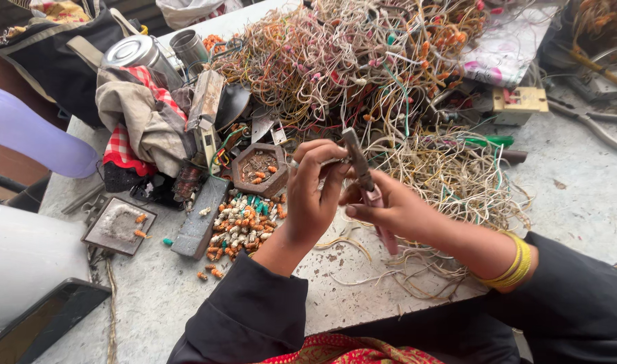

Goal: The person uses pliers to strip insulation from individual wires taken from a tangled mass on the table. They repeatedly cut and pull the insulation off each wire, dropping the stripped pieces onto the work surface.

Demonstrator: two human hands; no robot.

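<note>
My left hand (312, 195) is raised over the table with its fingertips pinched on a thin pale wire near the jaws of a pair of pliers (364, 180). My right hand (393, 209) grips the pliers by their pink handles, jaws pointing up and away. A heap of small orange, white and green wire connectors (241, 226) lies just left of my left wrist. Behind both hands spreads a big tangle of thin cream and orange wires (362, 61). Yellow bangles (514, 266) sit on my right wrist.
An octagonal dish (258, 168) holds a few connectors. A square metal tray (120, 226) sits at the left, a grey bar (200, 219) beside it. Crumpled cloth (140, 114), metal cans (136, 52), a dark bag and a purple chair back crowd the left. Cut wires (457, 175) lie right.
</note>
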